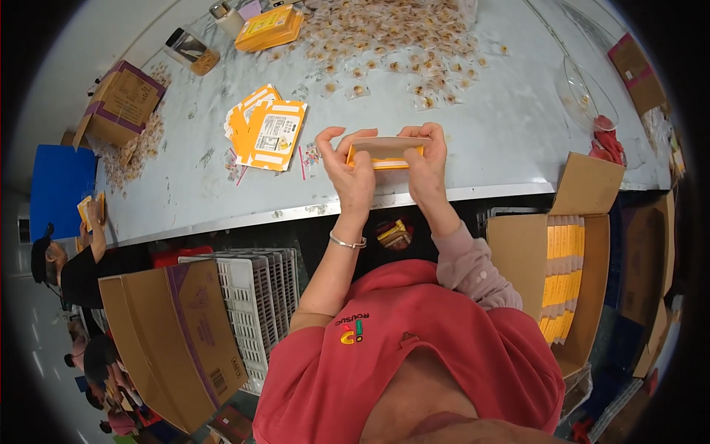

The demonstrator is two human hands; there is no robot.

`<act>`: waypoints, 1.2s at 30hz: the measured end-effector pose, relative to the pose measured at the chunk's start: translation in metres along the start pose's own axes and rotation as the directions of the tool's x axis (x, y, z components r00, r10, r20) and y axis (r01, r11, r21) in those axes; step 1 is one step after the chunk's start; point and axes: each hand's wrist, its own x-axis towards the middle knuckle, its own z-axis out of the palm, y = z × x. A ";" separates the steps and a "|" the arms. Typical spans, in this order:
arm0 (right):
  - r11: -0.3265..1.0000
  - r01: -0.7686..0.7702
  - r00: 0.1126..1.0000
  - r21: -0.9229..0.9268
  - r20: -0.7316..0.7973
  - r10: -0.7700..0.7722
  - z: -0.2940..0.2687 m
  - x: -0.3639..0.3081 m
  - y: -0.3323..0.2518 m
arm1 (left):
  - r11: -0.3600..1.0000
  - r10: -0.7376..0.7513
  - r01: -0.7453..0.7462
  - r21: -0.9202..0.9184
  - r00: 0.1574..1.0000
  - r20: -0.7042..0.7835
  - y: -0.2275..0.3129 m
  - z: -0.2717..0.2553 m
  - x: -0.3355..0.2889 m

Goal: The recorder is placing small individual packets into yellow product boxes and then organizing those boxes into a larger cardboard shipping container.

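Note:
A small yellow-orange carton [387, 150] is held between my two hands just above the near edge of the table. Its pale inner side faces up, and I cannot make out whether anything is inside. My left hand [350, 172] grips the left end, with the thumb at the near rim. On the opposite end, my right hand [427, 166] closes around the carton the same way. To the left of my hands lies a fanned stack of flat yellow-and-white cartons [272, 135]. Farther back spreads a heap of small clear sachets [399, 46] with brownish contents.
At the right, an open cardboard box [582, 179] holds rows of yellow cartons [562, 274]. White plastic crates [260, 296] and a large cardboard box [174, 337] stand at the left. A jar [194, 53] and more yellow cartons [269, 28] sit farther back. Another person [78, 274] works at far left.

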 end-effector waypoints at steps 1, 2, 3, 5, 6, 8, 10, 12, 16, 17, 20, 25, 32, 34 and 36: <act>1.000 -0.002 1.000 -0.002 -0.001 0.002 -0.009 0.005 0.004 | 1.000 0.008 -0.007 -0.003 0.997 0.074 -0.007 -0.005 0.001; 0.999 -0.003 0.998 0.039 0.066 0.000 -0.017 0.013 0.004 | 1.000 0.002 -0.002 -0.002 0.997 0.073 -0.012 -0.008 0.003; 0.997 -0.006 0.991 0.079 0.131 -0.005 -0.024 0.016 0.004 | 0.996 0.038 -0.051 0.072 0.985 0.167 -0.015 -0.010 0.004; 0.989 -0.101 0.991 0.106 0.096 0.091 -0.025 0.018 -0.014 | 0.993 -0.021 -0.016 0.121 0.956 0.293 -0.034 -0.025 0.002; 0.972 -0.189 0.981 0.137 0.062 0.182 -0.022 0.016 -0.023 | 0.993 -0.021 -0.015 0.121 0.956 0.293 -0.039 -0.030 0.001; 0.977 -0.196 0.979 0.080 0.077 0.190 -0.024 0.011 -0.018 | 0.990 -0.142 0.130 0.061 0.938 0.316 -0.042 -0.032 -0.002; 0.984 -0.174 0.976 0.040 0.139 0.167 -0.033 0.011 -0.004 | 0.989 -0.140 0.114 0.096 0.936 0.323 -0.036 -0.027 -0.004; 0.987 -0.162 0.982 -0.001 0.103 0.161 -0.025 0.016 -0.003 | 0.986 -0.137 0.097 0.136 0.935 0.326 -0.031 -0.029 -0.007; 0.956 -0.219 0.942 -0.197 0.214 0.260 -0.015 0.043 0.004 | 0.974 -0.191 0.189 0.126 0.982 0.003 -0.035 -0.065 -0.005; 0.937 -0.091 0.956 -0.337 0.234 0.177 -0.022 0.061 0.012 | 0.979 -0.179 0.183 0.092 0.983 -0.041 -0.037 -0.075 -0.002; 0.378 0.370 0.918 -0.849 0.271 -0.289 -0.081 0.123 0.059 | 0.980 -0.169 0.178 0.088 0.980 -0.105 -0.041 -0.089 0.009; -0.248 0.387 0.921 -0.888 0.387 0.049 -0.081 0.116 0.075 | 0.964 -0.100 0.153 0.219 0.967 -0.235 -0.049 -0.115 0.025; 0.061 0.492 0.870 -0.869 0.493 -0.002 -0.101 0.063 0.052 | 0.892 -0.062 0.165 0.421 0.967 -0.246 -0.054 -0.146 0.026; 0.535 0.267 0.959 -0.802 0.276 -0.065 -0.122 0.100 0.033 | 0.859 0.003 0.133 0.495 0.964 -0.264 -0.052 -0.159 0.027; 0.730 0.169 0.986 -0.662 0.124 -0.116 -0.147 0.142 0.003 | 0.033 0.340 0.002 0.999 0.940 -0.013 -0.036 -0.159 0.028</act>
